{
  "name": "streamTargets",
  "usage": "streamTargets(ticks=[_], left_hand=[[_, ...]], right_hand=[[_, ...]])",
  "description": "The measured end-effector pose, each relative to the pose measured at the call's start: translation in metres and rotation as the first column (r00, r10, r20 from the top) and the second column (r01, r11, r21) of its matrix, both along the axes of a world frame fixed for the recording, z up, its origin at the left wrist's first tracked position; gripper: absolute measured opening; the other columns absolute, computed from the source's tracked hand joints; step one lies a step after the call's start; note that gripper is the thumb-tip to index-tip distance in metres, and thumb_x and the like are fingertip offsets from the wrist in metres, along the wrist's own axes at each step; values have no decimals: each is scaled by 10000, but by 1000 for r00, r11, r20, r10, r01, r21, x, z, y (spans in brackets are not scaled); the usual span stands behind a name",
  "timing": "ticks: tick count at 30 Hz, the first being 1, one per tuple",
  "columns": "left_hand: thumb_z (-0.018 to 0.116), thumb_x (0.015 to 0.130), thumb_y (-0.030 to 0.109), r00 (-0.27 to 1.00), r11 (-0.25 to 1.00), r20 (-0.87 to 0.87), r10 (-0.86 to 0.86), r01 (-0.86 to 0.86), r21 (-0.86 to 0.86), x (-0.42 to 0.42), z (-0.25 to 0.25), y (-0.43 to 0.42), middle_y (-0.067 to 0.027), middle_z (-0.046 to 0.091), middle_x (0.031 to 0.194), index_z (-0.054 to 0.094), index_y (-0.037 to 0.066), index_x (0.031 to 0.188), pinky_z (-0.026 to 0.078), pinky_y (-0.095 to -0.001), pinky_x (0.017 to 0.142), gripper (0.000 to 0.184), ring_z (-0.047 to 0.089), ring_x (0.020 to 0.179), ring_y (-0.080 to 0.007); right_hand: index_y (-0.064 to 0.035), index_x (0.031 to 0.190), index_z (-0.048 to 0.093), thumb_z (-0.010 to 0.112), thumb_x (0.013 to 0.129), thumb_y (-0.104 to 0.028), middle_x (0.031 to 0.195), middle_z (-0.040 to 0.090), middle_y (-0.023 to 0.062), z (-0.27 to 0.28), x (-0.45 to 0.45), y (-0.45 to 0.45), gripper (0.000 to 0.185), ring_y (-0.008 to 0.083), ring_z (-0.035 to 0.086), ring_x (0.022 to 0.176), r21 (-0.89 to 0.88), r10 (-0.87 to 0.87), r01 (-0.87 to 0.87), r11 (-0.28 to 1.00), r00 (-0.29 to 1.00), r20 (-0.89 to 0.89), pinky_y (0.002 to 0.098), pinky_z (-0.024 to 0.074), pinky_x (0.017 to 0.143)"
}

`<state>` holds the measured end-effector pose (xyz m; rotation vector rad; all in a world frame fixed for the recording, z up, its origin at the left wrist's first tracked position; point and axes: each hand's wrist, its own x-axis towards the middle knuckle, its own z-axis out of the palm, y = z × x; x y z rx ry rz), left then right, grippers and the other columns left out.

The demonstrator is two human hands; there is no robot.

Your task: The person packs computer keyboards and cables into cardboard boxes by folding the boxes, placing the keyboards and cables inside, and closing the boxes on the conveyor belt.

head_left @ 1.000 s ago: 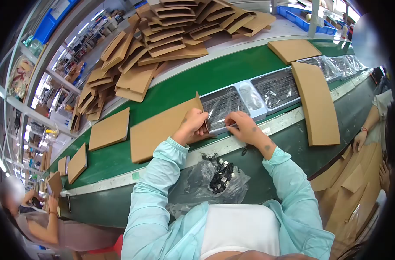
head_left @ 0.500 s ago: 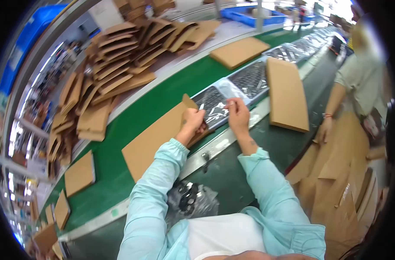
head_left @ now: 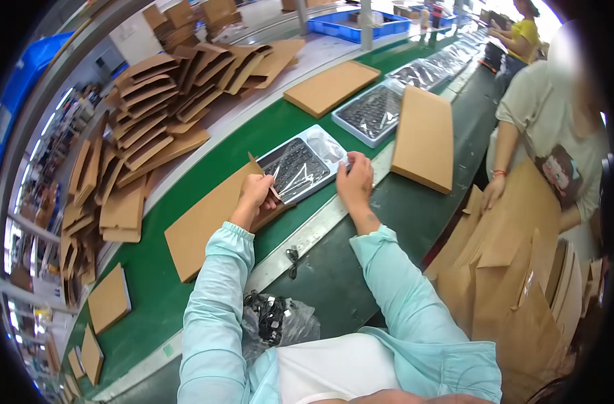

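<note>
A keyboard (head_left: 293,166) in a pale plastic tray (head_left: 329,145) under clear film lies on the green belt. Its left end sits at the open end of a flat brown cardboard box (head_left: 206,219). My left hand (head_left: 254,194) is closed on that box's open end, beside a raised flap. At the tray's right end my right hand (head_left: 355,180) has its fingers curled against the edge; the fingertips are partly hidden. Farther up the belt lies another wrapped keyboard (head_left: 374,111).
Closed cardboard boxes lie on the belt (head_left: 330,87) and across its right rail (head_left: 425,138). Folded cartons (head_left: 152,101) are heaped on the left. A bag of black cables (head_left: 277,320) lies near me. On the right, a co-worker's hand (head_left: 493,192) rests on brown cardboard.
My right hand has come down to the tray's right end. A gap now shows between this tray and the one behind it. The whole view has shifted, bringing a person in yellow into sight.
</note>
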<state>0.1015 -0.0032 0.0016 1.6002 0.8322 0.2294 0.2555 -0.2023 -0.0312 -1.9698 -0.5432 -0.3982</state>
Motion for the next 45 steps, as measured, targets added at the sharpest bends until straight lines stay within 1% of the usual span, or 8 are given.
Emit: streamTargets(ticks=[8, 17, 18, 20, 23, 30, 38, 45], left_hand=[[537, 901, 153, 1000, 1000, 25, 13, -13, -17, -88, 21, -3, -124, 642, 587, 592, -4, 713, 402, -260, 303, 251, 576, 379, -161], [567, 924, 169, 978, 997, 209, -29, 14, 72, -85, 45, -40, -97, 619, 555, 597, 1, 689, 355, -265, 294, 290, 513, 336, -147], [566, 924, 168, 971, 993, 231, -54, 28, 112, -87, 63, -47, -94, 618, 557, 601, -2, 702, 361, -266, 298, 282, 512, 339, -144], [565, 924, 165, 958, 981, 267, -107, 59, 183, -92, 92, -61, -88, 618, 559, 610, -8, 726, 375, -268, 306, 267, 510, 345, -139], [570, 910, 158, 959, 921, 233, -163, 63, 385, -108, 136, -83, -96, 632, 601, 620, -22, 770, 418, -274, 332, 234, 544, 376, -146], [543, 855, 154, 999, 990, 22, -47, 43, 136, -138, 109, -61, -114, 619, 595, 617, -1, 769, 426, -301, 325, 192, 568, 388, -185], [557, 895, 176, 993, 988, 119, 25, -43, 146, -119, 61, -76, -101, 589, 547, 574, 16, 739, 398, -294, 304, 224, 552, 360, -178], [583, 913, 215, 990, 981, 123, 65, -86, 175, -106, 8, -82, -79, 568, 526, 550, 29, 681, 396, -290, 298, 299, 545, 343, -168]], right_hand=[[-14, 1226, 614, 600, 952, -249, 1080, 658, 190, -3, -14, 8, 361, 374, 624, 1014, -137, 355, -352, 926, 935, -4, 456, 487, 891], [11, 1014, 679, 440, 1037, -416, 926, 650, 247, 10, -99, 40, 490, 420, 625, 902, 93, 519, -511, 855, 849, -100, 466, 483, 822], [29, 962, 670, 420, 1045, -435, 866, 638, 233, 24, -121, 38, 533, 374, 623, 871, 117, 560, -553, 825, 770, -305, 456, 478, 805], [68, 821, 643, 375, 1056, -486, 716, 585, 167, 35, -145, 39, 659, 230, 580, 807, 401, 635, -495, 771, 540, -552, 398, 467, 782], [55, 1193, 589, 469, 1039, -454, 971, 620, 118, 56, -145, 43, 545, 177, 576, 873, 728, 817, -430, 534, 485, -313, 320, 482, 808], [35, 1449, 419, 780, 838, -412, 1142, 593, 138, 102, -127, 8, 839, 182, 571, 1025, 321, 717, -647, 691, 559, -417, 309, 482, 855], [-27, 1473, 409, 755, 872, -301, 1237, 517, 177, 50, -117, 4, 746, 226, 593, 1056, 218, 688, -675, 705, 575, -443, 330, 512, 866], [-20, 1318, 569, 784, 802, -358, 1271, 527, 232, 22, -99, 6, 653, 395, 529, 1170, -216, 513, -503, 837, 859, -16, 453, 469, 973]])
